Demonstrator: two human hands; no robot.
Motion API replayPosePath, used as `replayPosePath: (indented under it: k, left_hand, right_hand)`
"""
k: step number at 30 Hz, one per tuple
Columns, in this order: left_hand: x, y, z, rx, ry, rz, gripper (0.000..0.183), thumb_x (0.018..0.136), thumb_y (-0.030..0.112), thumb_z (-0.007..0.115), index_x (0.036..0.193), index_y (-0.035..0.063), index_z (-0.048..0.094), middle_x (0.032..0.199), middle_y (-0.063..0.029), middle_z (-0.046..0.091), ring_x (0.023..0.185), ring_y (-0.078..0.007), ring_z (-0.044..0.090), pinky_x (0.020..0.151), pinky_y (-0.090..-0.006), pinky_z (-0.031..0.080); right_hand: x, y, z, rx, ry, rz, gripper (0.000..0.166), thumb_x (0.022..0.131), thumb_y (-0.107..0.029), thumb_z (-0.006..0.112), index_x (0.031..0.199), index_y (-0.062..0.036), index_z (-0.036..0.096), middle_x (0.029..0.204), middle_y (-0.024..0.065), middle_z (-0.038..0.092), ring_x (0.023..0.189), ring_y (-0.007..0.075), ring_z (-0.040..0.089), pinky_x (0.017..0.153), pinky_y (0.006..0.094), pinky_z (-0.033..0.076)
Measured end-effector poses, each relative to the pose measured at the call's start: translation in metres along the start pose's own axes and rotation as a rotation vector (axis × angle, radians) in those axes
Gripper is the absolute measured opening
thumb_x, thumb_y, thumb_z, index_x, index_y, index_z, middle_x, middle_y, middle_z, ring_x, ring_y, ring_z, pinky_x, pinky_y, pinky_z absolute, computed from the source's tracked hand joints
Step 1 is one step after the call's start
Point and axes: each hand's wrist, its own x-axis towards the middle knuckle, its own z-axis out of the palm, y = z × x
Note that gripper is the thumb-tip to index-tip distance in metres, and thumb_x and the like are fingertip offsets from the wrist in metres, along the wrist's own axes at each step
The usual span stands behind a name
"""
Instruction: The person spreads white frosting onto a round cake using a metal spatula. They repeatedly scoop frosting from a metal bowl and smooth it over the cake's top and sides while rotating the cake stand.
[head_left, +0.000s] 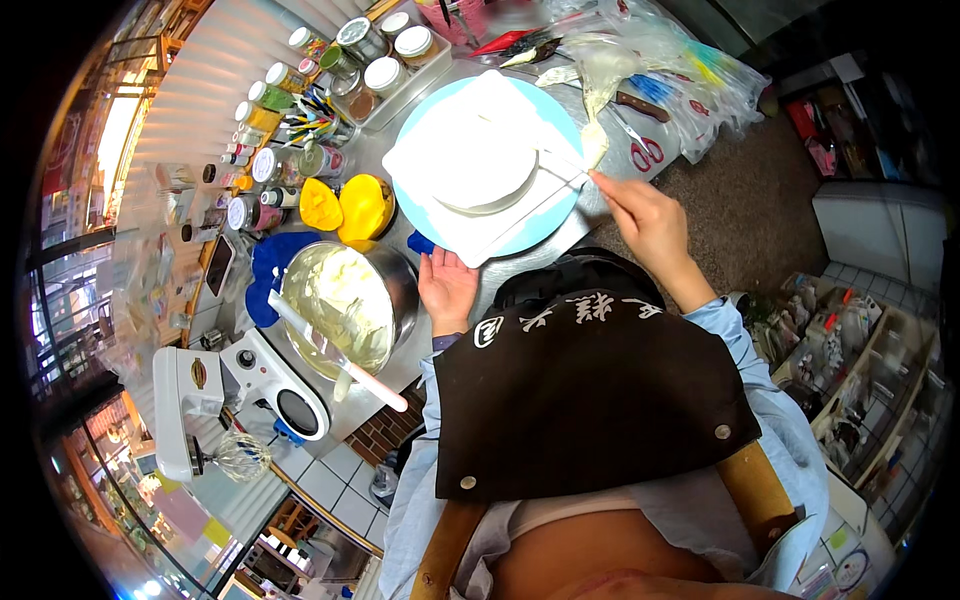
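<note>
A round white-frosted cake (484, 161) sits on a square white board (480, 236), which rests on a round light-blue turntable (420, 217). My right hand (641, 221) pinches a thin tool, and the tool's far end reaches the cake's right side; its exact kind is hard to tell. Palm up and fingers apart, my left hand (448, 289) is at the turntable's near edge, beside the board's near corner. Left of it stands a steel mixing bowl (405, 300) of pale cream. A spatula with a pink handle (379, 390) lies across the bowl's rim.
Yellow halved pieces (365, 206), jars (386, 75) and a stand mixer (176, 405) are along the left. Behind and right of the turntable lie piping bags (600, 86), a wooden-handled knife (641, 106) and red-handled scissors (645, 154). A phone (219, 264) is near the wall.
</note>
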Motion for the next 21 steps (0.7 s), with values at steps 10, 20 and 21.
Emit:
replayPosePath:
  k: [10,20,21]
  left_hand:
    - [0.002,-0.021,0.012,0.207,0.184,-0.117,0.055,0.102,0.048,0.032,0.134,0.0057,0.048,0.138,-0.0163,0.054,0.129,-0.0317,0.051,0.11,-0.0553,0.033]
    - [0.006,0.002,-0.001,0.057,0.168,0.168,0.054,0.102,0.044,0.034,0.135,0.0022,0.046,0.139,-0.0128,0.053,0.131,-0.0286,0.046,0.113,-0.0493,0.03]
    - [0.006,0.002,0.0,0.045,0.17,0.167,0.054,0.102,0.044,0.034,0.135,0.0023,0.046,0.138,-0.0133,0.053,0.131,-0.0288,0.047,0.113,-0.0494,0.03]
  right_hand:
    - [-0.015,-0.022,0.015,0.096,-0.055,-0.117,0.034,0.085,-0.013,0.066,0.116,-0.0248,0.071,0.077,0.0036,0.066,0.062,0.023,0.064,0.054,0.0346,0.052]
    - [-0.007,-0.002,0.001,-0.027,-0.009,-0.038,0.035,0.086,-0.013,0.066,0.119,-0.0267,0.07,0.078,0.0041,0.065,0.063,0.0244,0.065,0.055,0.0346,0.052]
    - [-0.009,-0.008,0.003,-0.009,-0.041,-0.052,0.035,0.086,-0.014,0.066,0.118,-0.0266,0.07,0.077,0.0038,0.065,0.063,0.0241,0.064,0.054,0.0343,0.052]
